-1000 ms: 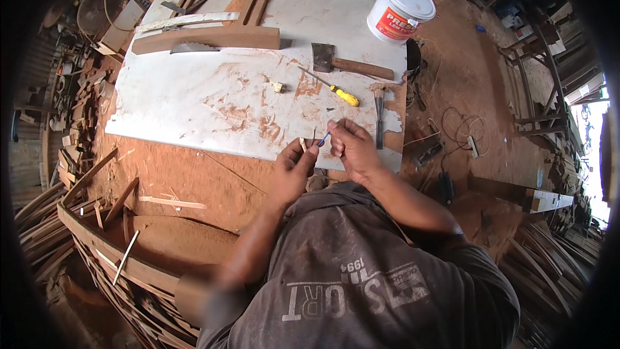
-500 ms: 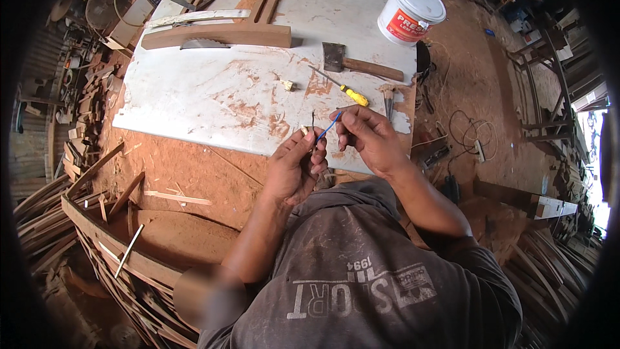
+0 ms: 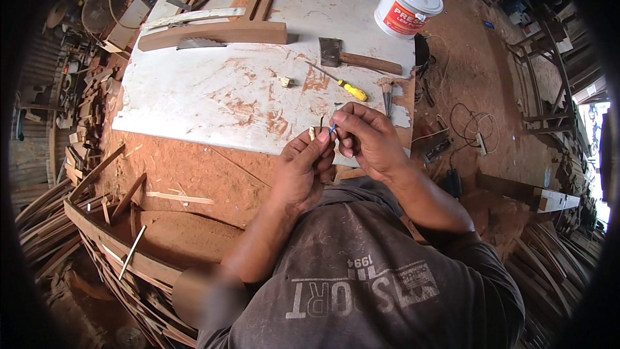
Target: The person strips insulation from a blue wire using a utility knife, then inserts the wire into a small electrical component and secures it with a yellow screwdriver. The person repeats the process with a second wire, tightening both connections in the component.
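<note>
Both my hands meet over the near edge of the white, rust-stained table point(image 3: 194, 103). My left hand point(image 3: 302, 169) pinches a small pale piece point(image 3: 312, 133) at its fingertips, and a thin dark sliver point(image 3: 321, 120) sticks up beside it. My right hand point(image 3: 365, 139) grips a thin blue stick point(image 3: 332, 129) whose tip touches the left fingertips. Most of the blue stick is hidden inside the fingers.
On the table lie a yellow-handled screwdriver point(image 3: 343, 86), a hatchet point(image 3: 358, 58), a hammer point(image 3: 386, 92), a small pale bit point(image 3: 284, 81), a wooden plank point(image 3: 213, 32) and a white bucket point(image 3: 407, 3). Cables point(image 3: 466, 130) lie on the floor at right. Wood strips point(image 3: 97, 220) pile up at left.
The blue stick stood out longer between my hands half a second ago; now my right fingers cover most of it. Both hands stay together at the table's near edge.
</note>
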The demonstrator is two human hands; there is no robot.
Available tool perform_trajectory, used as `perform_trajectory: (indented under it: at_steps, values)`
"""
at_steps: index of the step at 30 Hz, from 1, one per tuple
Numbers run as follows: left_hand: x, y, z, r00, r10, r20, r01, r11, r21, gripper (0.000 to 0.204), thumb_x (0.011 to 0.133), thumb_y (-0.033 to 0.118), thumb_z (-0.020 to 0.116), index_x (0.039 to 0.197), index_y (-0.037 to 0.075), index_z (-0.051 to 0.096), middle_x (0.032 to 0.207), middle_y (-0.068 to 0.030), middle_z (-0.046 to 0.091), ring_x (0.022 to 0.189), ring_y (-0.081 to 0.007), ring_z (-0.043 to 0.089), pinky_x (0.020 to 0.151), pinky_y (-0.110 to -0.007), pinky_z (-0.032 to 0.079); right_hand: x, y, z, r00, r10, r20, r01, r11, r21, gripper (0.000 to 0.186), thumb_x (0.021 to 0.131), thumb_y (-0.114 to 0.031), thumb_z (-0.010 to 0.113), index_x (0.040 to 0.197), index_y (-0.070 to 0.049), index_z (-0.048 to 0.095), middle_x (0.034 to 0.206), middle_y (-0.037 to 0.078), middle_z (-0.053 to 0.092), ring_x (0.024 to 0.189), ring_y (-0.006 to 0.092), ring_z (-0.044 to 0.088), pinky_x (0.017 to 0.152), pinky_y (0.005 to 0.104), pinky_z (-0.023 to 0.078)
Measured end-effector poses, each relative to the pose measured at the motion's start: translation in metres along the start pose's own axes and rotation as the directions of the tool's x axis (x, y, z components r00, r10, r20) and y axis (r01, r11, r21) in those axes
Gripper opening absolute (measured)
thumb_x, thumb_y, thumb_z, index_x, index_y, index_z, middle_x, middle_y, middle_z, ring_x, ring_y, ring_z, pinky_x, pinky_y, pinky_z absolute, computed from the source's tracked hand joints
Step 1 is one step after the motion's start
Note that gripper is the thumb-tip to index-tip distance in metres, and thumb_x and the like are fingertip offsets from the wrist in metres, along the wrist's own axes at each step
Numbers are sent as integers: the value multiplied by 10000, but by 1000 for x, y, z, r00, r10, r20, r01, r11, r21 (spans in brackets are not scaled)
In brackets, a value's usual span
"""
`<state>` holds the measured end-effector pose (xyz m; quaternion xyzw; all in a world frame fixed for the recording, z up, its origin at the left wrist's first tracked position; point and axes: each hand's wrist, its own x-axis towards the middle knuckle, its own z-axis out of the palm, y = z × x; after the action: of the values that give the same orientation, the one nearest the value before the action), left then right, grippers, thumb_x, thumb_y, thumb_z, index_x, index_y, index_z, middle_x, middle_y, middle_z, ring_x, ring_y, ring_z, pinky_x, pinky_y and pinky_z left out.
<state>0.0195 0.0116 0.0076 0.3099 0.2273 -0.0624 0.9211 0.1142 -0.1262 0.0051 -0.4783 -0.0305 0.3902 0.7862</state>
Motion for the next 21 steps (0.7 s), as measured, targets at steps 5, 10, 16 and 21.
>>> perform_trajectory:
  at_steps: [5,10,16,21]
  values:
    - [-1,-3,3,1000,22,-13,-22,1000,-9,151,1020,252,629,1001,103,619,720,80,432,572,-42,322,504,-217,277,-1,1,0,998,63,-20,-61,995,80,146,1012,-209,647,950,-78,631,769,-34,560,617,41,495,546,208,418]
    - [-3,-5,2,995,104,-9,-104,993,49,161,1020,233,630,1027,74,655,741,33,585,593,-53,479,501,-211,325,-4,6,2,998,48,-33,-44,994,96,154,1018,-211,633,956,-70,638,776,-31,558,625,44,487,536,219,412]
    - [2,-11,3,987,159,16,-159,987,19,172,999,202,641,1037,36,621,891,-98,680,732,-171,629,671,-267,490,-13,5,20,995,64,-78,-40,957,286,186,1020,-235,622,955,-62,640,783,-30,520,659,48,435,567,224,362]
    - [5,-15,2,978,210,5,-209,973,-94,146,997,150,626,1044,12,626,975,-150,702,778,-215,670,740,-304,544,-14,16,22,989,92,-117,-35,909,415,177,1015,-225,630,970,-54,635,805,-31,533,674,51,448,581,218,367]
